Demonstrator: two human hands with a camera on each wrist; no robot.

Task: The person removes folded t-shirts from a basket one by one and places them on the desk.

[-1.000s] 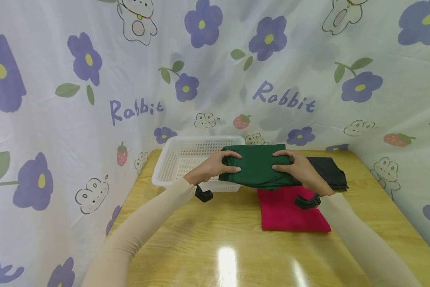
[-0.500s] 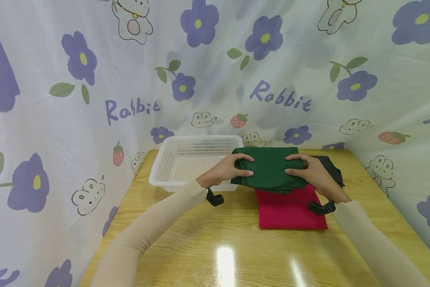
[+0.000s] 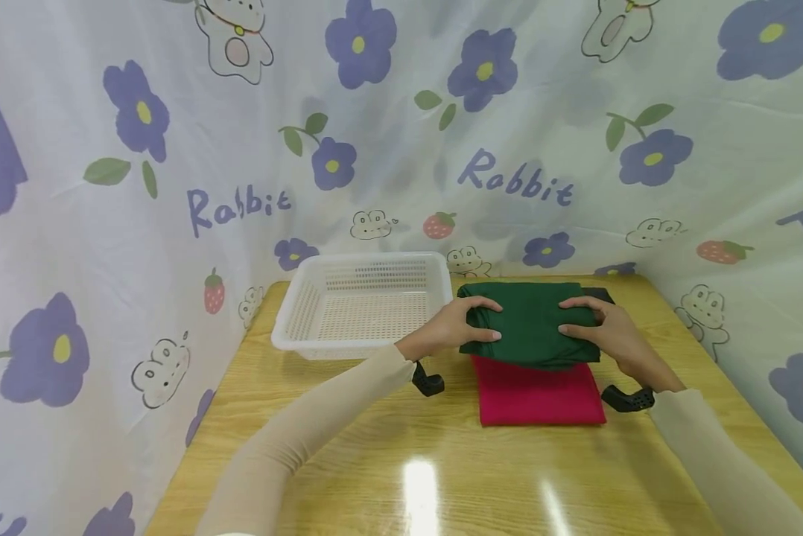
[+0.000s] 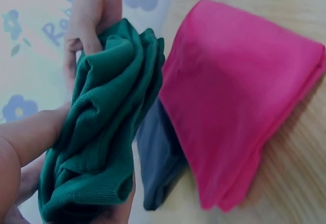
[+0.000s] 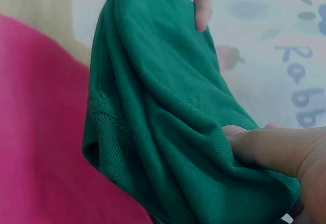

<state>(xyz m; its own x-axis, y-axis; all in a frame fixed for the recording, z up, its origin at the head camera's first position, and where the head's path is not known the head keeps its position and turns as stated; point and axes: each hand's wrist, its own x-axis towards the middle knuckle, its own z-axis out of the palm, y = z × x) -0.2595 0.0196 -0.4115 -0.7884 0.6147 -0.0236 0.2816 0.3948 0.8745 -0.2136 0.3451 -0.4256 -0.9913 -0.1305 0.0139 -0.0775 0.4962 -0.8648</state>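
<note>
A folded green garment (image 3: 529,324) with a ribbed edge hangs between my two hands, its layers bunched at the ends. My left hand (image 3: 458,325) grips its left end, thumb and a finger showing on the near face. At the opposite end my right hand (image 3: 612,331) holds it the same way. In the left wrist view the green garment (image 4: 102,117) is clear of the folded pink cloth (image 4: 239,91). Below it in the head view, the pink cloth (image 3: 538,398) lies partly covered on the table. A folded dark cloth (image 3: 598,294) is mostly hidden behind.
A white perforated plastic basket (image 3: 357,346) stands at the back left of the wooden table (image 3: 348,461). A patterned curtain (image 3: 388,179) encloses the back and sides. Each wrist wears a black device, one being the left strap piece (image 3: 428,381).
Both hands have carried the green garment rightward, away from the basket. It now covers more of the dark cloth and hangs over the back part of the pink one.
</note>
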